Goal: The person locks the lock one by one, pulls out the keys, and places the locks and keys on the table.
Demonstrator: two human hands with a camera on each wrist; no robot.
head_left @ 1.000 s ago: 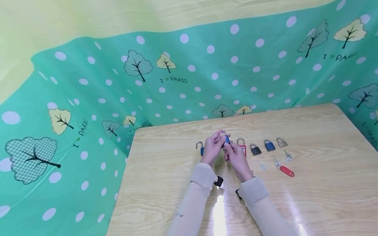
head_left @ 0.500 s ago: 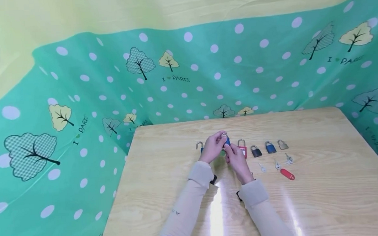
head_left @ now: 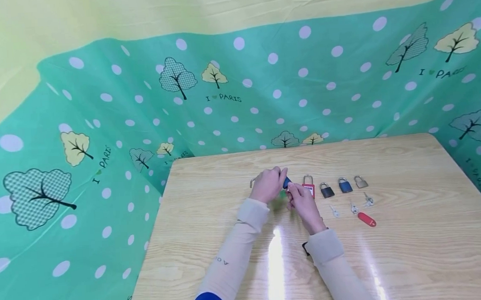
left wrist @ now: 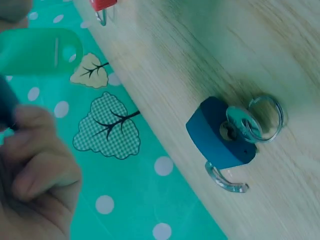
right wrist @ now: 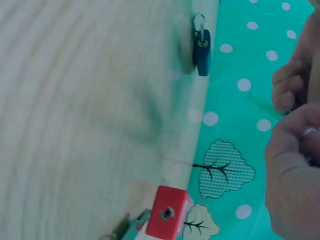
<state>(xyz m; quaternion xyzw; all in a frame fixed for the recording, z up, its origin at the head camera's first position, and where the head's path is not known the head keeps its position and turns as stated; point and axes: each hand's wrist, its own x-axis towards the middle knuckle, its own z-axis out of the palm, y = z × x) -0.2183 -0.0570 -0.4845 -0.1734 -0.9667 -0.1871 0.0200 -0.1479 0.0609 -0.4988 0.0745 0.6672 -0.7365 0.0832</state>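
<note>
A blue padlock (head_left: 287,182) is held up over the table between both hands. My left hand (head_left: 267,185) grips it from the left, its fingers covering the shackle. My right hand (head_left: 303,202) pinches a key at the padlock's lower end; fingers hide most of the key. A translucent green key tag (left wrist: 42,51) hangs by the fingers in the left wrist view. Curled left-hand fingers (left wrist: 42,155) show below that tag. Beyond the left hand, another blue padlock (left wrist: 217,132) lies with its shackle open and a ringed key in it.
To the right stand a red padlock (head_left: 309,189), a black padlock (head_left: 327,190), a further blue padlock (head_left: 345,185) and a silver padlock (head_left: 361,181) in a row. Loose keys (head_left: 334,211) and a red key tag (head_left: 366,219) lie in front. A patterned curtain (head_left: 223,123) borders the wooden table (head_left: 413,249).
My left hand has turned over the padlock, and its fingers now cover the shackle that showed before. The right hand stays nearly in place at the padlock's lower end.
</note>
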